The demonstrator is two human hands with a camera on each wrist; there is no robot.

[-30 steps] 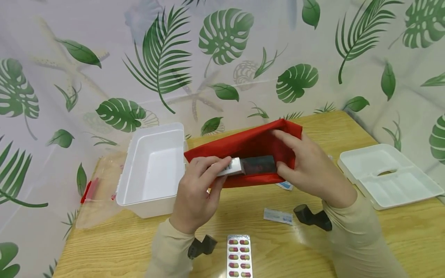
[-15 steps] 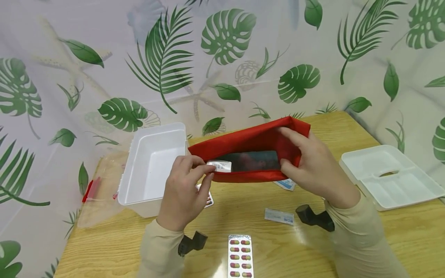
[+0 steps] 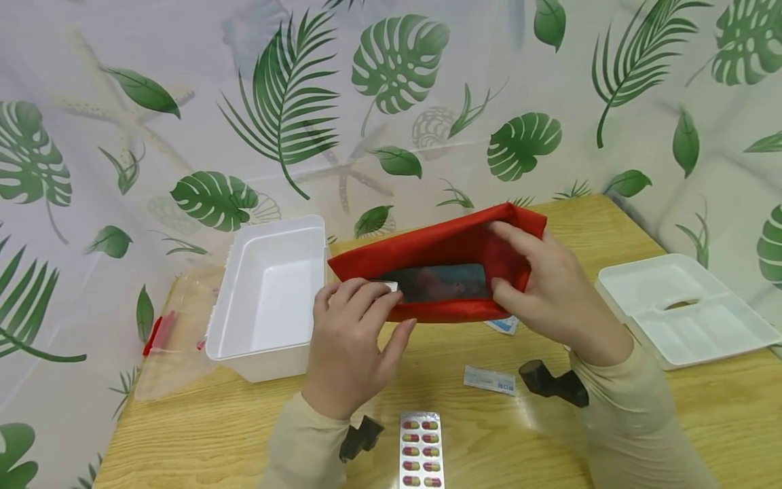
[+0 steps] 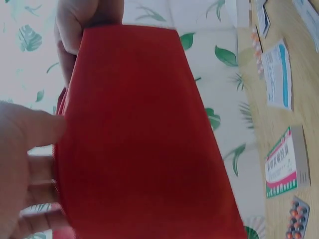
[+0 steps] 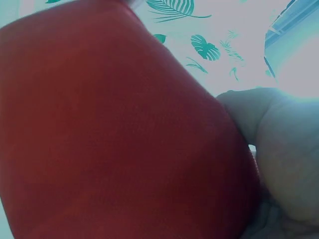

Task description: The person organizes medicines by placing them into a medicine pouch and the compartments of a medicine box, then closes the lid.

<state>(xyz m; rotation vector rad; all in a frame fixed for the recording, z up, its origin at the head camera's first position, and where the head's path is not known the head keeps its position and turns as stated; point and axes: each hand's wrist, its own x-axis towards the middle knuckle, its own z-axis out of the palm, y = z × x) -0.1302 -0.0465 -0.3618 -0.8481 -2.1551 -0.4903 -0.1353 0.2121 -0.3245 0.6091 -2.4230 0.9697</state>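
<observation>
A red fabric pouch [image 3: 436, 246] is held above the table, its mouth facing me. My right hand [image 3: 552, 299] grips its right end, with forefinger and thumb reaching into the mouth and spreading it. Inside lies a dark bluish item with reddish blotches [image 3: 446, 281]. At the left end my left hand [image 3: 354, 339] has its fingers over the front rim, pressing on a small white box [image 3: 392, 285] that shows only at one corner. The left thumb stays outside the pouch. In both wrist views the red cloth [image 4: 139, 124] covers most of the scene.
A white open bin [image 3: 269, 299] stands at the left beside a clear lid [image 3: 183, 339]. A white divided tray [image 3: 690, 312] lies at the right. On the table are a capsule blister pack [image 3: 420, 449], a flat packet [image 3: 489, 380] and a medicine box [image 4: 281, 164].
The white box has gone from lying across the pouch's mouth to down inside it. My left hand drew back left, then came forward over the box. My right hand keeps its grip.
</observation>
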